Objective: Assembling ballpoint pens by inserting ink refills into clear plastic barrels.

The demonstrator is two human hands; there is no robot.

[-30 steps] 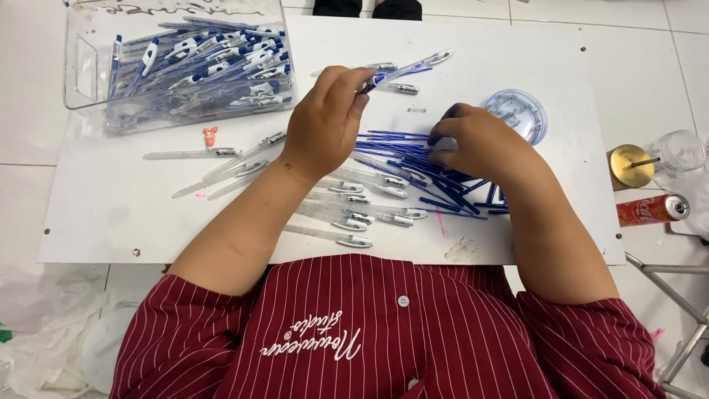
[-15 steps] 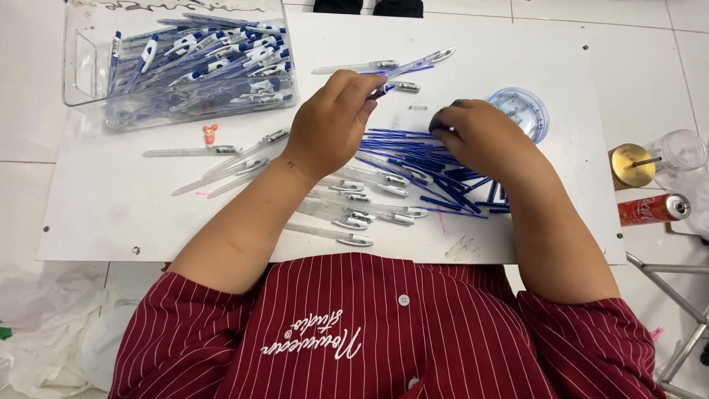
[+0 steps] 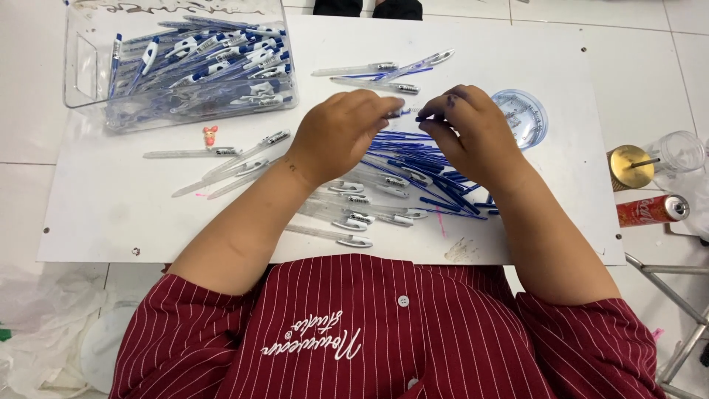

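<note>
- The left hand hovers over the white board, fingers curled inward, thumb and fingertips pinched on a clear pen barrel whose end pokes out toward the other hand.
- The right hand sits just beside it, fingers bent and tips pinched on a thin blue refill held level, its tip meeting the barrel's open end.
- The two hands nearly touch above the pile of blue refills, which fans out beneath the right wrist.
- Empty clear barrels lie in a row below the left forearm; a few more rest near the board's top.
- A clear plastic bin of finished pens stands at the upper left, well apart.
- A round clear lid lies just right of the right hand.
</note>
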